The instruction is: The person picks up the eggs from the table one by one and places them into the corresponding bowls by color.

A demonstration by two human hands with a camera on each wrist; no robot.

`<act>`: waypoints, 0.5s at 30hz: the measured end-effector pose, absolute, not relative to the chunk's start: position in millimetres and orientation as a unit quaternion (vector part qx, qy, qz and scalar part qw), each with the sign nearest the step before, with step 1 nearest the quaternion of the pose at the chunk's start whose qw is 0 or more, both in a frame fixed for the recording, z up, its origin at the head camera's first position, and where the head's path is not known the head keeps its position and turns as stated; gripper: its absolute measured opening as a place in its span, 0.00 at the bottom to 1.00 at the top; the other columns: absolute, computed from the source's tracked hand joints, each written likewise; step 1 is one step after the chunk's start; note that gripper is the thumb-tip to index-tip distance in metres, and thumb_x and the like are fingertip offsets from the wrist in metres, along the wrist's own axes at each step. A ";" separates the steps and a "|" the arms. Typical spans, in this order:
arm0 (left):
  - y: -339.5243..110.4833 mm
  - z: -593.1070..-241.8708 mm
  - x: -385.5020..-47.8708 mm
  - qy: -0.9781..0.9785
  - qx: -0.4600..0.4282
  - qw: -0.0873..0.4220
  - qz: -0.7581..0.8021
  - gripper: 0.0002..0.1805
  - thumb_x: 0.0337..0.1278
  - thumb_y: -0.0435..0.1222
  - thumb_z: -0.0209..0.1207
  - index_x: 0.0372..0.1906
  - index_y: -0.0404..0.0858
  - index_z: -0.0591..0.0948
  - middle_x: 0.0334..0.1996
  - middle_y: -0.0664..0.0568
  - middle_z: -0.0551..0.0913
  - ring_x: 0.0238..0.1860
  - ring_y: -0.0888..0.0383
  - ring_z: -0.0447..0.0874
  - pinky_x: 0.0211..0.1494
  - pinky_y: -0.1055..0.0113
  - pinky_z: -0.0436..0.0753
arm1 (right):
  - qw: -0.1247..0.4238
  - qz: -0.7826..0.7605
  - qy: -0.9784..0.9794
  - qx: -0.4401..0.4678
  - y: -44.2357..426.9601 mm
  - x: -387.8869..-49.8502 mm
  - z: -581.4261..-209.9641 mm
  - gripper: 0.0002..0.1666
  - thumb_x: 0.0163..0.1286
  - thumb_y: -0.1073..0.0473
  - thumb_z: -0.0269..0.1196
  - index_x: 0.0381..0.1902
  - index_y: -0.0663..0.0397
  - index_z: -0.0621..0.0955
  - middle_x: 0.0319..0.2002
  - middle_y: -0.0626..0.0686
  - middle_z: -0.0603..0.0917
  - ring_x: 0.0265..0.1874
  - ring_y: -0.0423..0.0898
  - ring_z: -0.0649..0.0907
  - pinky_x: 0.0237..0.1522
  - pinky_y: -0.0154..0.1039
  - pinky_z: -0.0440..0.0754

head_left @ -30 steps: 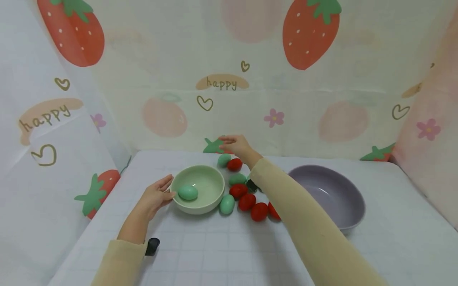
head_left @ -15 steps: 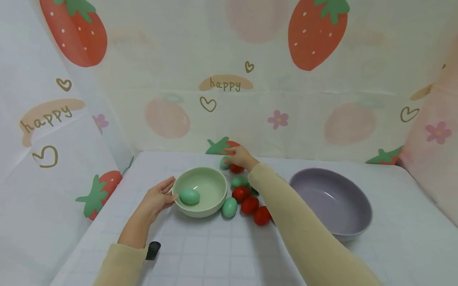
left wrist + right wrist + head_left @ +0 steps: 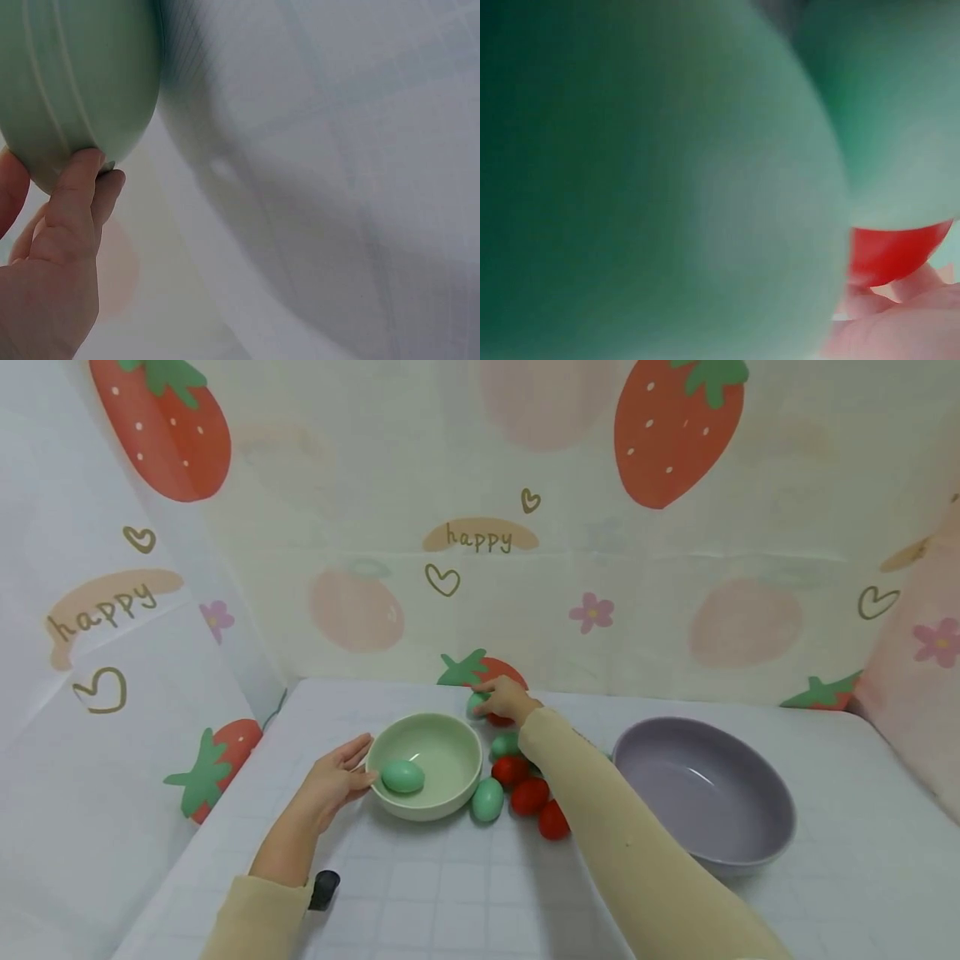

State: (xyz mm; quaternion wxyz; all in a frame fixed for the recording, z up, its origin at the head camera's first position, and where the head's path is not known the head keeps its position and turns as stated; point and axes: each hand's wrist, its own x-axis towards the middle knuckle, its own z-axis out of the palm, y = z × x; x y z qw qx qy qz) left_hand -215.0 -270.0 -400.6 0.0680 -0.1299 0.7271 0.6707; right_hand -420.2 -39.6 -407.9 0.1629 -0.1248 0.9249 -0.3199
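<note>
My left hand (image 3: 337,781) holds the pale green bowl (image 3: 450,758) by its left side, thumb at the rim and fingers against the outside. In the left wrist view, fingers (image 3: 71,199) press the bowl's outer wall (image 3: 90,82). One green egg (image 3: 402,776) lies inside the bowl. At the back of the table my right hand (image 3: 507,700) has its thumb and fingers around another green egg (image 3: 476,704), which is partly covered. Beneath that hand sits a red egg (image 3: 501,721). Large green eggs (image 3: 727,195) fill most of the right wrist view, hiding much of the hand.
Green eggs (image 3: 487,800) and several red eggs (image 3: 529,796) lie right of the bowl, some behind the right sleeve. A larger grey-purple bowl (image 3: 705,777) stands at the right. A patterned cloth wall (image 3: 570,568) rises behind the table.
My right hand has come down from above the back of the table onto the far green egg. The left hand still holds the bowl. The head view has shifted slightly.
</note>
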 end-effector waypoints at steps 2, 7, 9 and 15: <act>-269.7 -400.3 -215.0 0.728 -0.131 0.068 0.670 0.38 0.65 0.23 0.53 0.76 0.36 0.52 0.75 0.43 0.52 0.73 0.46 0.54 0.68 0.53 0.67 | 0.161 -0.313 0.928 -0.120 -40.0 -420.9 -407.9 0.32 0.59 0.53 0.72 0.62 0.41 0.79 0.68 0.54 0.70 0.67 0.52 0.67 0.67 0.57 0.60; -269.5 -400.8 -215.2 0.727 -0.130 0.068 0.671 0.38 0.65 0.23 0.53 0.76 0.37 0.52 0.75 0.43 0.52 0.73 0.46 0.55 0.68 0.54 0.68 | 0.152 -0.301 0.935 -0.106 -40.6 -414.4 -403.0 0.27 0.60 0.56 0.72 0.58 0.39 0.82 0.67 0.50 0.72 0.67 0.52 0.67 0.66 0.68 0.50; -269.7 -401.6 -215.3 0.726 -0.132 0.067 0.672 0.38 0.65 0.22 0.53 0.76 0.36 0.52 0.75 0.43 0.53 0.72 0.46 0.55 0.67 0.55 0.68 | 0.146 -0.295 0.939 -0.102 -41.2 -411.8 -401.4 0.25 0.60 0.56 0.72 0.57 0.38 0.83 0.66 0.49 0.73 0.67 0.51 0.67 0.65 0.70 0.49; -271.4 -402.0 -215.9 0.726 -0.124 0.066 0.673 0.39 0.65 0.22 0.53 0.76 0.35 0.51 0.75 0.42 0.51 0.73 0.45 0.54 0.68 0.53 0.66 | 0.122 -0.305 0.937 -0.115 -38.8 -412.8 -404.6 0.23 0.59 0.58 0.72 0.53 0.39 0.85 0.63 0.49 0.76 0.66 0.53 0.69 0.64 0.72 0.47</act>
